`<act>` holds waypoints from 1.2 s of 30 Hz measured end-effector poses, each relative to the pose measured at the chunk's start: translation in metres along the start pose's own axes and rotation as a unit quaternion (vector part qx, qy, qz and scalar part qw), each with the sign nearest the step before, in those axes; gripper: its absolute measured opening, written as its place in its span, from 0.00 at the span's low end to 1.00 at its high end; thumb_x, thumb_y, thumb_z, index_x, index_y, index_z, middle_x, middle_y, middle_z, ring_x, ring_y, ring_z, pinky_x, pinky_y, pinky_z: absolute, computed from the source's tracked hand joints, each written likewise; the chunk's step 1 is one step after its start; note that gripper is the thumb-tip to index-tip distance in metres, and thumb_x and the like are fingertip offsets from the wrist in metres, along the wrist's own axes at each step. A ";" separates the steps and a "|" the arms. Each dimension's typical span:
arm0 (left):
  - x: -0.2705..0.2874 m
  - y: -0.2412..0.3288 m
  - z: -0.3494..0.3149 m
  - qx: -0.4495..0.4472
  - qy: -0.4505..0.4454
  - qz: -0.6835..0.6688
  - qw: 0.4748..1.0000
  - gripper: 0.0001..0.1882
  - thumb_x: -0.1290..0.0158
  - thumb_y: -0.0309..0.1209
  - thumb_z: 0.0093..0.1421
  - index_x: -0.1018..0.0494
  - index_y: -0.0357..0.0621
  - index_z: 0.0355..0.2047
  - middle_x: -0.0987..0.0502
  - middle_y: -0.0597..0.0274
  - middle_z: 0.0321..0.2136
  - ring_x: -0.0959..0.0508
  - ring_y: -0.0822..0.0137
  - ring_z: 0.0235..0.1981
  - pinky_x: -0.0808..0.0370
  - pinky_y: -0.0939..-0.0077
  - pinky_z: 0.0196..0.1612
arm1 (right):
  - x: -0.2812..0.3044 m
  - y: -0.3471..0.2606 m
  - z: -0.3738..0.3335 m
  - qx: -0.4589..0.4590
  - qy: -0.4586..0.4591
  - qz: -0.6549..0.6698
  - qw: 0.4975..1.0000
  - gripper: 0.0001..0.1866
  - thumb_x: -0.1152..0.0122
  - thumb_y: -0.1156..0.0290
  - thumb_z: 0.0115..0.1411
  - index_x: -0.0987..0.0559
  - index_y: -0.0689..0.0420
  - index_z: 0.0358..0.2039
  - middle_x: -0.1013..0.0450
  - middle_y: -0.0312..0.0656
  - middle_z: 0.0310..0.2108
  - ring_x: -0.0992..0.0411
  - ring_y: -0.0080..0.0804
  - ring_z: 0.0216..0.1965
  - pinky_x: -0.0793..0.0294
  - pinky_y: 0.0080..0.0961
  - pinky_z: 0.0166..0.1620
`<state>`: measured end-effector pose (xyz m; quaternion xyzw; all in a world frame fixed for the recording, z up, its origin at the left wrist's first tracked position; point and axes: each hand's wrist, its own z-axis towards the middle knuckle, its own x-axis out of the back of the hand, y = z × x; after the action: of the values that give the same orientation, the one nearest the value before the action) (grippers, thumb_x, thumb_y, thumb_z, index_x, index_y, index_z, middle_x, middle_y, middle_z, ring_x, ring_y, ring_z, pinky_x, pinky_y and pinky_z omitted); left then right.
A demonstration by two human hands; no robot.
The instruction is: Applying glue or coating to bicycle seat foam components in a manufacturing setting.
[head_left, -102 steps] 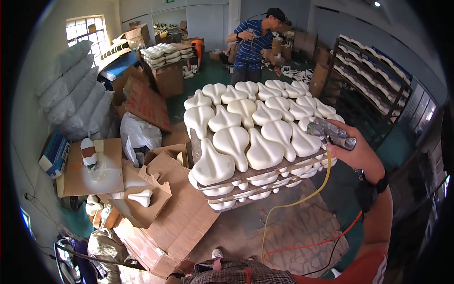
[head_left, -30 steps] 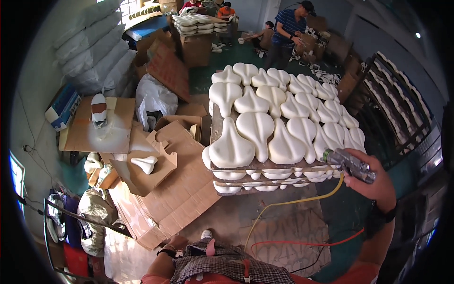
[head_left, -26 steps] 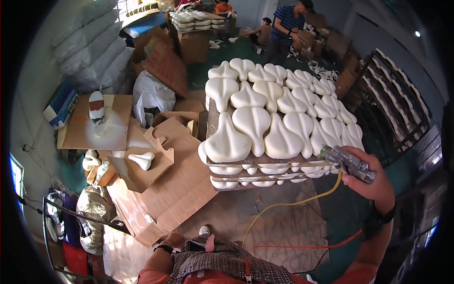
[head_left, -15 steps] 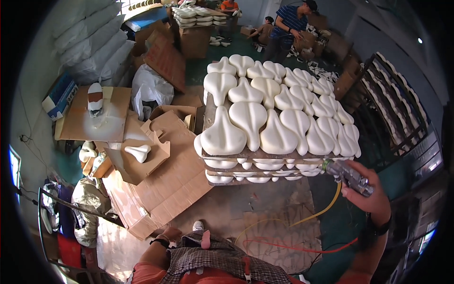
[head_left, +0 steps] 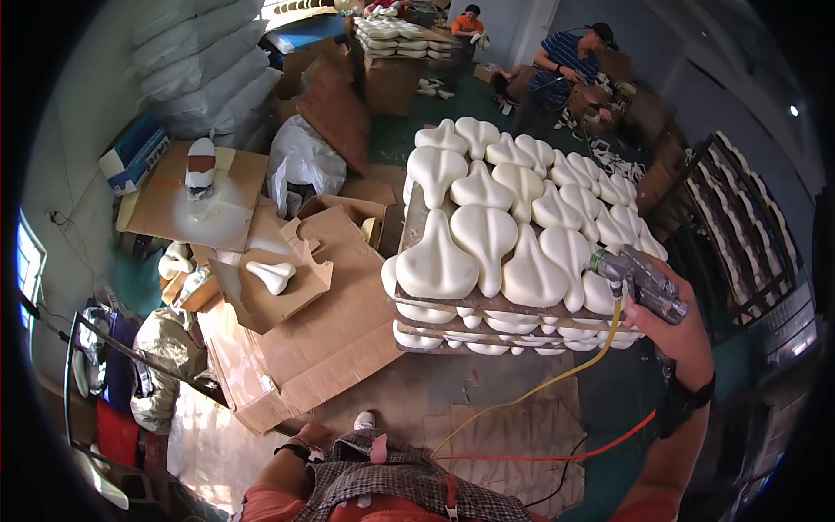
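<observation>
My right hand (head_left: 677, 324) is closed around a metal spray gun (head_left: 642, 280). Its green-ringed nozzle points left, over the front right part of the stack, covering some pieces there. A yellow hose (head_left: 557, 376) hangs from the gun toward my lap. Cream-white bicycle saddle pads (head_left: 437, 261) lie in rows on the top board, with more pads between the dark boards (head_left: 435, 306) beneath. My left hand (head_left: 311, 432) hangs low beside my apron (head_left: 383, 474), near a cardboard edge; its fingers are too unclear to read.
Flattened cardboard (head_left: 317, 335) lies to the left, with a single pad (head_left: 271, 276) on a cut carton. Beyond is a white and brown object (head_left: 200, 170) on cardboard. A rack of pads (head_left: 748, 226) stands right. A red hose (head_left: 565, 457) crosses the floor. People work at the back.
The spray gun and my right hand have risen from the stack's front edge to over its front right pads. My view has shifted, so the scene sits farther right. The left hand stays low.
</observation>
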<state>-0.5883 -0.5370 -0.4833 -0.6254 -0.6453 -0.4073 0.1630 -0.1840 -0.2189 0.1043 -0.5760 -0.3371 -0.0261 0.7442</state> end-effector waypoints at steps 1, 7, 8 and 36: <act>0.000 0.001 -0.003 0.005 0.003 -0.018 1.000 0.13 0.53 0.39 0.56 0.22 0.46 0.31 0.21 0.57 0.31 0.20 0.59 0.31 0.23 0.66 0.29 | -0.003 -0.002 0.012 0.014 -0.016 -0.018 1.000 0.30 0.39 0.77 0.50 0.34 0.63 0.55 0.30 0.32 0.30 0.34 0.15 0.31 0.32 0.13 0.36; -0.002 0.004 -0.018 -0.043 0.142 -0.057 0.987 0.12 0.51 0.38 0.56 0.24 0.47 0.34 0.21 0.59 0.28 0.20 0.60 0.28 0.23 0.66 0.28 | -0.023 -0.013 0.059 0.066 0.006 -0.014 0.998 0.31 0.40 0.78 0.50 0.36 0.65 0.56 0.29 0.33 0.28 0.33 0.17 0.25 0.31 0.15 0.33; -0.006 0.006 -0.019 0.143 0.092 -0.334 0.927 0.11 0.52 0.37 0.57 0.24 0.46 0.33 0.21 0.61 0.27 0.20 0.62 0.25 0.24 0.68 0.25 | -0.027 -0.015 0.062 0.062 -0.023 -0.005 0.998 0.31 0.40 0.79 0.50 0.36 0.65 0.56 0.29 0.34 0.28 0.32 0.17 0.25 0.31 0.15 0.33; 0.014 0.010 -0.021 0.001 0.039 -0.010 0.999 0.06 0.46 0.34 0.49 0.23 0.48 0.26 0.21 0.59 0.28 0.21 0.57 0.30 0.23 0.63 0.29 | -0.028 -0.011 0.023 0.032 -0.008 -0.037 0.999 0.29 0.39 0.76 0.49 0.33 0.64 0.53 0.28 0.33 0.28 0.33 0.15 0.28 0.33 0.14 0.35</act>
<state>-0.5875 -0.5441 -0.4565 -0.6027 -0.6446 -0.4326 0.1846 -0.2208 -0.2122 0.1012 -0.5396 -0.3646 -0.0382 0.7579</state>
